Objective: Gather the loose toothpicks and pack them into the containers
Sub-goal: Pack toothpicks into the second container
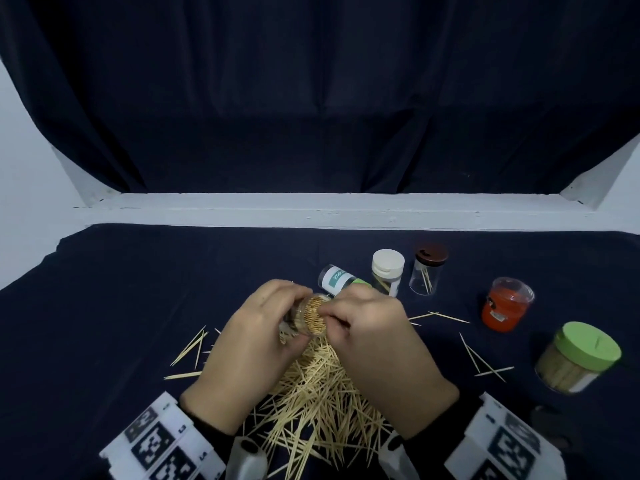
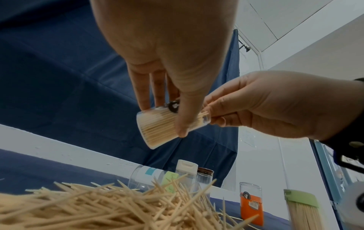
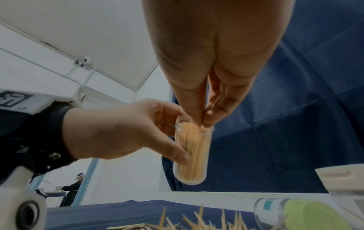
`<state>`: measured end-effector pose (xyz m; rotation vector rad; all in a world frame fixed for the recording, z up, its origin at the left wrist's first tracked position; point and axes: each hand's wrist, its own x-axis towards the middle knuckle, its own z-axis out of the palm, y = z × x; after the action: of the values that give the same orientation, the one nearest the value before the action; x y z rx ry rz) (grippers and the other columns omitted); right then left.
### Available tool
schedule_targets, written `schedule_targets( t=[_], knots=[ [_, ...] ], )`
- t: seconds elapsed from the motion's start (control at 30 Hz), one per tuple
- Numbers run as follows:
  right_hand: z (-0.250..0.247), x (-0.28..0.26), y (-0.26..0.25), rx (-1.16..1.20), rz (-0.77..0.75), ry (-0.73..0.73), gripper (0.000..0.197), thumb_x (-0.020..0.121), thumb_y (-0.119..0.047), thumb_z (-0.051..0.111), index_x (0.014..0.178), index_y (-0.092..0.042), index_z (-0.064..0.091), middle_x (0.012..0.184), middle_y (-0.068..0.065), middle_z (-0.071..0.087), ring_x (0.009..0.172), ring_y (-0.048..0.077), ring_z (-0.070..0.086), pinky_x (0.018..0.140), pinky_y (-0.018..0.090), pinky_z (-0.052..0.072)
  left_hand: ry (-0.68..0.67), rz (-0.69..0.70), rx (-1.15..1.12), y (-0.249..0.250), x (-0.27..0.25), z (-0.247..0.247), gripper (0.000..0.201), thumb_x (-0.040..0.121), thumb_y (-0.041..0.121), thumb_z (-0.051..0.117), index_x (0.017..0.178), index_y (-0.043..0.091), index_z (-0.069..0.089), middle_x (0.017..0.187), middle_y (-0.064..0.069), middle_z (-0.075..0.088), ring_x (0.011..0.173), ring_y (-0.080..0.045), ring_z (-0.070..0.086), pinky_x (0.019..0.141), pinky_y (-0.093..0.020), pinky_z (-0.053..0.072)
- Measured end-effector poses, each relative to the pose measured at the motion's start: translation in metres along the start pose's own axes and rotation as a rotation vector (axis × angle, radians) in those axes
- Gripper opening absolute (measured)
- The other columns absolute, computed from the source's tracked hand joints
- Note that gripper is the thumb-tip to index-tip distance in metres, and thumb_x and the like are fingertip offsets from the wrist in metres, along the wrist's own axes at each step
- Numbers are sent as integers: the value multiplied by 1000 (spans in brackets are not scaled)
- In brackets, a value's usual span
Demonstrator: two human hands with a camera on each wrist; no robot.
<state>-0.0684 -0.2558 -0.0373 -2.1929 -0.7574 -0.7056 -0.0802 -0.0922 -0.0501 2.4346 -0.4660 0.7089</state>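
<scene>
A large pile of loose toothpicks (image 1: 318,403) lies on the dark cloth in front of me. Above it my left hand (image 1: 294,322) grips a small clear container (image 1: 313,315), thumb on one side and fingers on the other. The container (image 2: 157,127) is tilted and packed with toothpicks, its open mouth toward my right hand (image 1: 329,313). In the right wrist view the right fingertips (image 3: 208,121) are pinched together on toothpick tips at the mouth of the container (image 3: 192,152).
Behind the hands lies a clear tube with a teal label (image 1: 337,280). To its right stand a white-capped bottle (image 1: 388,271), a brown-lidded clear jar (image 1: 427,268), a red container (image 1: 505,304) and a green-lidded jar of toothpicks (image 1: 578,358). Stray toothpicks (image 1: 485,362) lie on both sides.
</scene>
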Motion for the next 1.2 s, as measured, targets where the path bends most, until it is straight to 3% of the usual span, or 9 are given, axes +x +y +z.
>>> schedule_targets(
  t=[0.1, 0.17, 0.23, 0.4, 0.63, 0.77, 0.9, 1.07, 1.2],
  knots=[
    [1, 1, 0, -4, 6, -46, 12, 75, -3, 63, 80, -6, 73, 81, 5, 63, 64, 18, 62, 57, 32, 55, -3, -4, 12, -1, 1, 0, 50, 61, 11, 86, 106, 20, 65, 102, 13, 58, 95, 0, 53, 82, -10, 42],
    [-3, 3, 1, 109, 129, -60, 22, 75, -5, 70, 95, -12, 74, 91, -2, 63, 72, 11, 63, 68, 30, 56, 15, -22, -5, -3, 1, -1, 50, 61, 12, 87, 105, 19, 65, 100, 12, 59, 93, -1, 54, 81, -11, 43],
    [-7, 2, 3, 252, 240, -45, 26, 72, -5, 78, 95, -15, 74, 90, -6, 61, 71, 7, 62, 67, 22, 54, 34, -42, -21, -4, 2, -1, 49, 61, 14, 87, 105, 18, 66, 99, 12, 60, 92, -1, 56, 79, -15, 46],
    [-3, -1, 5, 185, 93, 69, 8, 72, -5, 76, 77, -12, 75, 75, -5, 67, 71, 5, 60, 62, 15, 49, 30, -40, -20, -5, 1, 0, 51, 60, 14, 88, 105, 20, 65, 99, 13, 59, 92, 0, 55, 80, -16, 46],
    [7, 0, 7, -53, -56, 90, 4, 70, -16, 70, 72, -17, 73, 70, -5, 64, 69, 15, 58, 66, 32, 49, 24, -36, -71, -8, -1, 0, 54, 56, 13, 90, 105, 20, 67, 99, 15, 59, 92, 1, 56, 78, -18, 48],
    [8, 0, 10, -76, -48, 67, 2, 69, -25, 70, 69, -23, 71, 70, -11, 64, 72, 11, 55, 75, 31, 42, 16, -27, -82, -9, -1, 0, 54, 57, 14, 90, 106, 21, 67, 100, 16, 59, 91, 1, 57, 78, -19, 49],
    [4, 1, 11, -3, 34, 62, 13, 73, -39, 62, 71, -28, 69, 74, -15, 65, 78, 6, 53, 79, 31, 32, 21, -36, -84, -6, 0, -1, 50, 60, 17, 88, 106, 21, 67, 100, 13, 61, 92, -4, 60, 79, -22, 50],
    [7, -3, 9, -71, 12, 84, 12, 78, -32, 60, 71, -24, 67, 73, -13, 62, 76, 12, 54, 77, 31, 31, -13, 3, -26, -3, -1, 0, 54, 61, 11, 87, 109, 22, 66, 104, 15, 59, 95, 0, 55, 82, -13, 45],
    [9, -4, 9, -182, -71, 86, 19, 81, -32, 54, 71, -23, 66, 72, -10, 60, 73, 15, 53, 76, 31, 32, -33, 46, -40, -1, -3, -2, 55, 60, 10, 87, 109, 21, 65, 104, 15, 59, 91, -2, 57, 78, -14, 46]
  ],
)
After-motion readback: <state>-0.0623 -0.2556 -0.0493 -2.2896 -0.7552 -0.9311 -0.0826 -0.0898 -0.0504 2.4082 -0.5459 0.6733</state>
